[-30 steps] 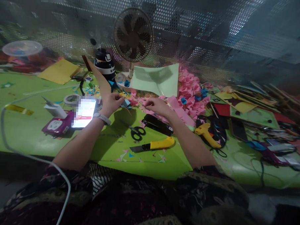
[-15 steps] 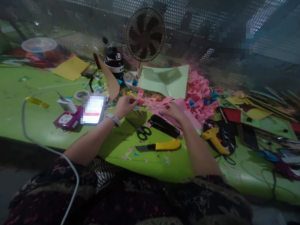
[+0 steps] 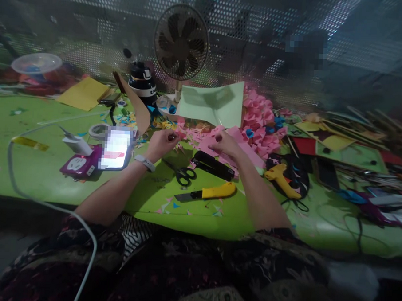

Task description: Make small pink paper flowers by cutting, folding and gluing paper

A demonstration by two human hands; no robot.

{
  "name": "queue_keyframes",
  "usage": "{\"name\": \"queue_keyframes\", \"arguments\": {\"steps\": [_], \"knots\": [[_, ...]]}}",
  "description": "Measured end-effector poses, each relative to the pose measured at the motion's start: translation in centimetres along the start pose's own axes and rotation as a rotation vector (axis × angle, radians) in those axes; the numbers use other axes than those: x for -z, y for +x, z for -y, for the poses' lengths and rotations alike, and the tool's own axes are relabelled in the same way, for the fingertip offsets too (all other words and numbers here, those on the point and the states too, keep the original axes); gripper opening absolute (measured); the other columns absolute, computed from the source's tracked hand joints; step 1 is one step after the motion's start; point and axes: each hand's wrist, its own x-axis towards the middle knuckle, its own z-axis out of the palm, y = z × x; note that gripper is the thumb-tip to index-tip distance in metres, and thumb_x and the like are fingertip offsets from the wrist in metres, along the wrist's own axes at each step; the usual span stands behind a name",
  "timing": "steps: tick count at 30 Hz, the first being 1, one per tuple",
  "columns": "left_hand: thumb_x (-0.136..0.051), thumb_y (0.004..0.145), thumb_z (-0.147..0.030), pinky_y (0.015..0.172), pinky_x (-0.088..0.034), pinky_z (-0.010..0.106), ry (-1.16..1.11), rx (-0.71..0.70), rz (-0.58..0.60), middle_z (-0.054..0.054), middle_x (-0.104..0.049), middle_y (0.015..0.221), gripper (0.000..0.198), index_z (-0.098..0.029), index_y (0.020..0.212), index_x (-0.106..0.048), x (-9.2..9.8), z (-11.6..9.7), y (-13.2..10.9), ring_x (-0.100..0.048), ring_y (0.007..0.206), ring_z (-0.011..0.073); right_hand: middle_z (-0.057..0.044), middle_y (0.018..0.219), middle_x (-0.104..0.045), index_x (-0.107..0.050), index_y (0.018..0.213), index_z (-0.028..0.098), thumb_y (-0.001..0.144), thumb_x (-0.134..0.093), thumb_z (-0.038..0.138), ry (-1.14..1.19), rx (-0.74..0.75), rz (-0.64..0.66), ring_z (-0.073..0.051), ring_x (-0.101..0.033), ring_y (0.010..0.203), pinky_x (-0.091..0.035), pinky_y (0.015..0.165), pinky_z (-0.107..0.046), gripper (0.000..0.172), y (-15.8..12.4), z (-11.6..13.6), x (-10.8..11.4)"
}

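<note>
A: State the change.
B: The right hand (image 3: 227, 145) has shifted rightward, placing the pink sheet (image 3: 250, 153), behind the stapler (image 3: 213, 165), within reach.
A: Fingers?
B: Both hands' curl; left hand (image 3: 161, 144) included, pinching cannot be determined.

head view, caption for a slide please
Left hand and right hand near pink paper; stapler, scissors and yellow-handled cutter lie nearer the body.

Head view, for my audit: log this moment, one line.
left hand: beside pink paper scraps | right hand: at pink paper | tools: stapler, scissors, yellow-handled knife
</note>
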Motion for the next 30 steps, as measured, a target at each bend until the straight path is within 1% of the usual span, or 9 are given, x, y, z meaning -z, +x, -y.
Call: {"name": "queue_keyframes", "arguments": {"steps": [6,9,13,15,18,21,24,27,30], "knots": [[-0.059,0.083,-0.037,0.057,-0.034,0.026,-0.004,-0.019,0.01,0.005,-0.066,0.064,0.026,-0.015,0.074,-0.07,0.1,-0.2,-0.1,-0.051,0.057,0.0137,-0.003,0.08,-0.065,-0.064,0.08,0.019,0.077,-0.067,0.03,0.043,0.077,-0.15,-0.02,-0.059,0.077,-0.046,0.072,-0.033,0.011,0.3,-0.8,-0.1],[-0.06,0.083,-0.035,0.057,-0.034,0.026,-0.004,-0.019,0.008,0.004,-0.066,0.064,0.024,-0.015,0.075,-0.071,0.1,-0.3,-0.2,-0.051,0.057,0.0137,-0.004,0.083,-0.069,-0.07,0.082,0.02,0.082,-0.064,0.032,0.106,0.14,-0.223,-0.021,-0.063,0.081,-0.049,0.077,-0.037,0.014,0.4,-0.8,0.2],[-0.062,0.082,-0.033,0.059,-0.035,0.026,-0.013,-0.015,-0.014,0.004,-0.066,0.063,0.021,-0.015,0.075,-0.071,0.1,-0.3,-0.2,-0.052,0.058,0.0138,-0.008,0.106,-0.071,-0.076,0.087,0.022,0.083,-0.065,0.033,0.138,0.233,-0.382,-0.025,-0.064,0.101,-0.049,0.092,-0.043,0.016,0.6,-0.7,0.7],[-0.065,0.082,-0.034,0.06,-0.038,0.026,-0.083,0.007,-0.031,0.004,-0.067,0.065,0.02,-0.016,0.076,-0.072,0.2,-0.6,-0.2,-0.053,0.059,0.0137,-0.008,0.104,-0.072,-0.076,0.089,0.022,0.085,-0.064,0.039,0.205,0.249,-0.431,-0.026,-0.064,0.1,-0.049,0.092,-0.044,0.021,0.6,-0.3,0.8],[-0.071,0.08,-0.042,0.067,-0.046,0.026,-0.389,0.07,0.0,0.005,-0.072,0.076,0.027,-0.016,0.086,-0.073,0.3,-1.6,-0.4,-0.061,0.068,0.0149,-0.004,0.08,-0.07,-0.074,0.095,0.019,0.084,-0.065,0.052,0.433,0.235,-0.349,-0.021,-0.063,0.077,-0.052,0.075,-0.037,0.035,0.2,1.2,0.6],[-0.075,0.075,-0.053,0.08,-0.052,0.028,-0.862,0.148,0.164,0.006,-0.074,0.093,0.047,-0.016,0.104,-0.072,0.3,-2.9,-0.7,-0.068,0.086,0.0172,0.0,0.069,-0.064,-0.069,0.11,0.018,0.083,-0.067,0.052,0.578,0.246,-0.211,-0.017,-0.059,0.065,-0.05,0.066,-0.032,0.045,-1.0,3.6,-0.1],[-0.082,0.069,-0.051,0.077,-0.055,0.026,-1.117,0.245,0.258,0.003,-0.074,0.085,0.045,-0.016,0.096,-0.075,-0.2,-3.7,-0.9,-0.068,0.079,0.0145,-0.005,0.09,-0.07,-0.064,0.119,0.018,0.086,-0.065,0.045,0.556,0.338,-0.143,-0.019,-0.065,0.079,-0.053,0.076,-0.034,0.043,-2.6,6.1,-0.8],[-0.086,0.069,-0.034,0.072,-0.056,0.022,-1.297,0.366,0.162,0.002,-0.073,0.078,0.027,-0.014,0.083,-0.075,-0.5,-3.7,-0.7,-0.066,0.07,0.0103,-0.007,0.102,-0.07,-0.062,0.126,0.02,0.091,-0.055,0.035,0.474,0.413,-0.18,-0.02,-0.066,0.089,-0.054,0.085,-0.037,0.039,-3.7,7.1,-0.7],[-0.081,0.076,-0.022,0.067,-0.056,0.019,-1.379,0.505,0.127,0.002,-0.074,0.076,0.012,-0.013,0.08,-0.073,-0.2,-3.8,-0.4,-0.066,0.066,0.0083,-0.007,0.11,-0.067,-0.063,0.129,0.025,0.086,-0.052,0.02,0.285,0.54,-0.211,-0.022,-0.064,0.102,-0.051,0.095,-0.042,0.044,-4.1,6.6,0.2]]}}
